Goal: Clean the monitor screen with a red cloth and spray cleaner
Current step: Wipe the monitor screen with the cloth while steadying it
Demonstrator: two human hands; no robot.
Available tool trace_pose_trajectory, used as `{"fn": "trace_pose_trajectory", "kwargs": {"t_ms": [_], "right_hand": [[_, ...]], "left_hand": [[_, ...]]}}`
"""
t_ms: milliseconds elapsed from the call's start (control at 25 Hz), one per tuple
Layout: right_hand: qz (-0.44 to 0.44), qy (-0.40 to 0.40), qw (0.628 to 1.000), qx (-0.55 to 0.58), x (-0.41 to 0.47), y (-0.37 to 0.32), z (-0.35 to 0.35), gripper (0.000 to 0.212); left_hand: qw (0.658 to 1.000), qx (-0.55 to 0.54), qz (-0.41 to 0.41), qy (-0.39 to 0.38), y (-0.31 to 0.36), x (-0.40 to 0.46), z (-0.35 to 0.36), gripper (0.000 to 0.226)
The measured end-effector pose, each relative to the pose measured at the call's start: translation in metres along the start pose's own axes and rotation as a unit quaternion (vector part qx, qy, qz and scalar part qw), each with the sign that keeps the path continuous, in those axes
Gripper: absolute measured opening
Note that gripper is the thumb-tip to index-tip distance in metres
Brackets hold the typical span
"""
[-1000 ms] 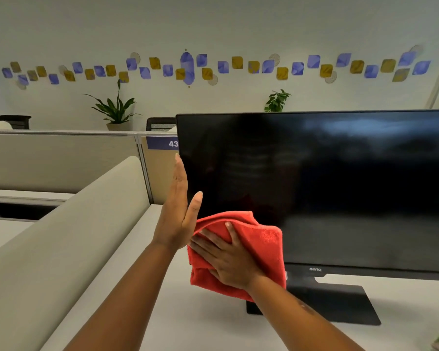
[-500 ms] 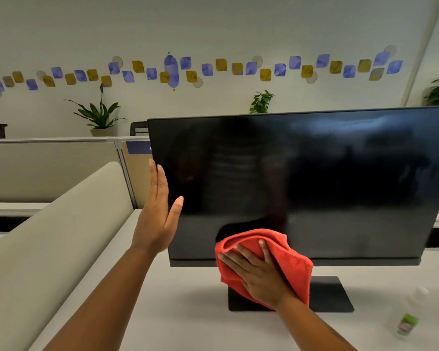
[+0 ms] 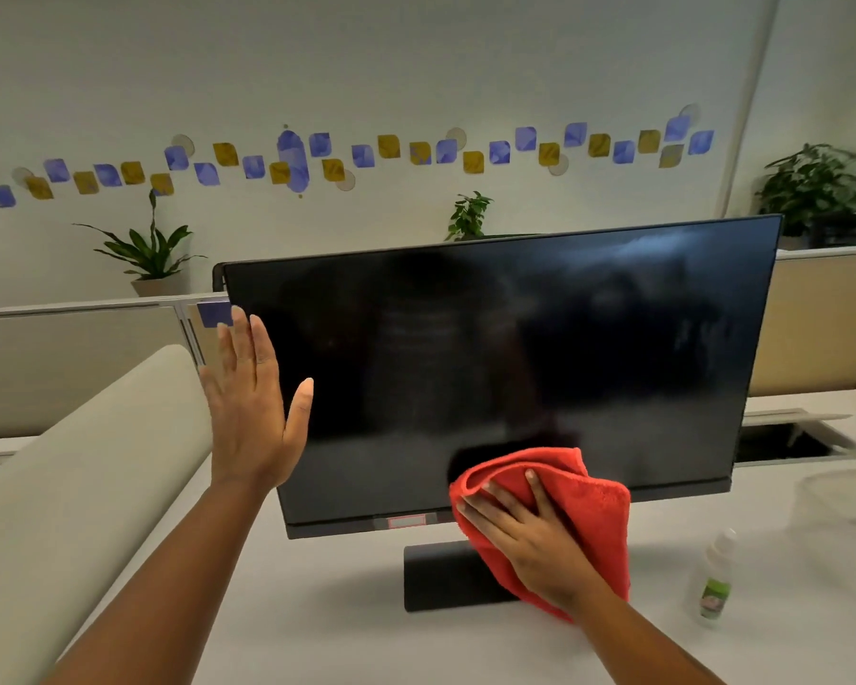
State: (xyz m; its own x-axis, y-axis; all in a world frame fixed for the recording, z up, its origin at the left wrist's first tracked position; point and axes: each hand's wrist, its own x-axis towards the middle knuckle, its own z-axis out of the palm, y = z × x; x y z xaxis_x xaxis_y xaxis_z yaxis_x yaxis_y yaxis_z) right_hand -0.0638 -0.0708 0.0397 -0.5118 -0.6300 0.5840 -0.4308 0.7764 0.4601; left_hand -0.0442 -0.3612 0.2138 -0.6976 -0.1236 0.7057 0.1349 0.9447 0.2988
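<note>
Pressing one red cloth [image 3: 584, 501], one monitor [image 3: 515, 348], one spray bottle [image 3: 712, 580]

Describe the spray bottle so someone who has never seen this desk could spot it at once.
Start at the monitor on the white desk. Past its lower right corner, right of the red cloth under the right hand, stands the spray bottle. It is small, clear, upright, with a green label, unlike the wide clear container behind it.

Spray bottle [image 3: 711, 580] label blurred, monitor stand [image 3: 446, 575] partly behind red cloth [image 3: 594, 511]
</note>
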Motion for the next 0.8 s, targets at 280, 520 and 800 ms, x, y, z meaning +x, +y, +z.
{"fn": "trace_pose_trajectory", "kwargs": {"t_ms": [280,520,800], "right_hand": [[0.205,0.186,0.953,0.122,0.107,-0.006,-0.055,0.046],[0.143,0.081,0.986,0.019,0.119,0.0,-0.037,0.068],[0.253,0.109,0.96,0.058,0.076,0.044,-0.021,0.062]], "left_hand": [[0.987,0.062,0.144,-0.021,0.06,0.069,-0.019,0.063],[0.982,0.081,0.163,-0.054,0.08,0.08,-0.002,0.059],[0.989,0.043,0.14,-0.023,0.088,0.077,0.003,0.064]]}}
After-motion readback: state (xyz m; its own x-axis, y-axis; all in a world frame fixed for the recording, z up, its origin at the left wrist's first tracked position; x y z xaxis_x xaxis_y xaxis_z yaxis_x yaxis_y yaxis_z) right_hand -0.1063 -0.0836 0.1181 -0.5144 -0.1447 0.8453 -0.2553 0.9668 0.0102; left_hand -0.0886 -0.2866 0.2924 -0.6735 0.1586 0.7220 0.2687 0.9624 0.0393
